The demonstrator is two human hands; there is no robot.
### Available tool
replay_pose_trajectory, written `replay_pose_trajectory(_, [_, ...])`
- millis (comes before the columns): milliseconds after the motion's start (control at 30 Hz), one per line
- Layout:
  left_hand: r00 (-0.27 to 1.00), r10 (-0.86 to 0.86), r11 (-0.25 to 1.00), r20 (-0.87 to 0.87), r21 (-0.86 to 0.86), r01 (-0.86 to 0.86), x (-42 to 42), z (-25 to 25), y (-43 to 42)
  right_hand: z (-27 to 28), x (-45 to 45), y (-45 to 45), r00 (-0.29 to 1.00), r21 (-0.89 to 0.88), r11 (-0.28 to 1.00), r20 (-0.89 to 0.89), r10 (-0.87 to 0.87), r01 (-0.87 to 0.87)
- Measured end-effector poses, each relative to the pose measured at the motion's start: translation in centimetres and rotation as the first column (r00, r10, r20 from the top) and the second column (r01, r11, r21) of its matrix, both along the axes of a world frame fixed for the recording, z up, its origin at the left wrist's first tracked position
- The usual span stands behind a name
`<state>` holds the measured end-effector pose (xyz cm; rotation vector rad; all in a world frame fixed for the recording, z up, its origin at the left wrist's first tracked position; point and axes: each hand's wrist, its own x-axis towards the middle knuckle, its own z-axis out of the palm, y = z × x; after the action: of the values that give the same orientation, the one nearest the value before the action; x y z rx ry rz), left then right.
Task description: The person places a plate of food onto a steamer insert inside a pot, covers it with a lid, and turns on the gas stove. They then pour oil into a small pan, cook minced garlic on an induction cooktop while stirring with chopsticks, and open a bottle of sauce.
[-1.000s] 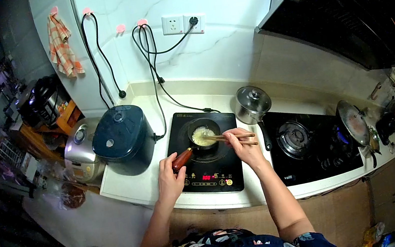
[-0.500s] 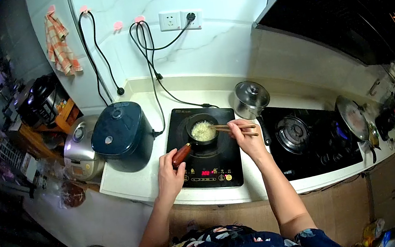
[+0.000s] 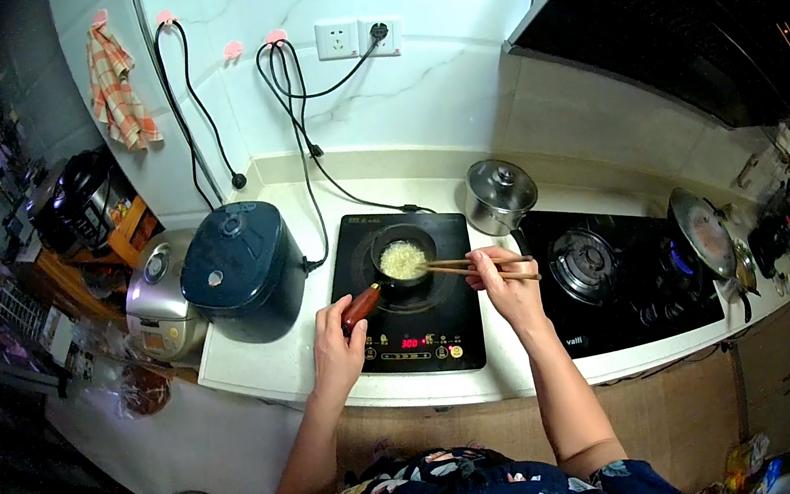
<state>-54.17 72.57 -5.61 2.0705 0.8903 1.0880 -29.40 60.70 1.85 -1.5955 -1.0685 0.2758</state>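
Observation:
A small dark saucepan (image 3: 400, 233) sits on the black induction cooktop (image 3: 351, 258), whose red display is lit. Pale yellow, bubbling food (image 3: 402, 259) fills its bottom. My left hand (image 3: 336, 344) is closed around the end of the saucepan's reddish-brown wooden handle (image 3: 361, 308). In my right hand (image 3: 508, 294) I hold a pair of wooden chopsticks (image 3: 458, 265). Their tips reach over the pan's right side and touch the food's edge, though exact contact is hard to make out.
To the left stand a dark blue rice cooker (image 3: 239, 269) and a silver cooker (image 3: 160, 300). A lidded steel pot (image 3: 500, 194) is behind my right hand. At the right, a gas stove (image 3: 616, 307) has a blue flame lit beside a tilted pan (image 3: 701, 229). Black cords (image 3: 310, 178) hang along the wall.
My right hand has shifted slightly right and down, drawing the chopstick tips from within the food toward the pan's right edge. My left hand keeps its hold on the handle.

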Motion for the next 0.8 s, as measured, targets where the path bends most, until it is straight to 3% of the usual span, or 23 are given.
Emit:
replay_pose_trajectory(167, [0.999,-0.02,0.998,0.034,-0.057,0.022,0.1,0.1,-0.2,0.6,-0.5,-0.4,0.974,0.221,0.973,-0.228,-0.01,0.062])
replay_pose_trajectory(233, [0.998,-0.024,0.985,0.059,-0.168,0.033,0.3,1.4,-0.8,0.1,0.3,-0.6,0.986,0.091,0.996,-0.168,-0.01,0.025])
replay_pose_trajectory(300, [0.999,-0.02,0.995,0.033,-0.092,0.023,0.4,0.6,-0.4,-0.1,0.5,-0.9,0.99,0.015,0.999,-0.135,-0.027,0.029])
replay_pose_trajectory(400, [1.0,-0.005,1.0,-0.007,-0.025,0.005,0.2,0.3,-0.1,0.1,0.0,-1.0,0.96,0.183,0.981,-0.28,-0.011,0.065])
replay_pose_trajectory(533, [1.0,-0.005,0.998,-0.003,-0.06,0.005,0.3,0.4,-0.1,-0.2,0.5,-1.3,0.977,0.017,1.0,-0.211,-0.017,0.021])
replay_pose_trajectory(667, [1.0,-0.007,0.998,-0.016,-0.063,0.006,0.2,0.0,0.0,-0.2,0.5,-1.4,0.949,0.247,0.968,-0.313,0.035,0.045])
replay_pose_trajectory(800, [1.0,-0.012,0.999,-0.006,-0.045,0.012,0.3,-0.1,0.0,-1.5,1.4,-1.6,0.958,0.055,0.998,-0.288,0.001,0.015])
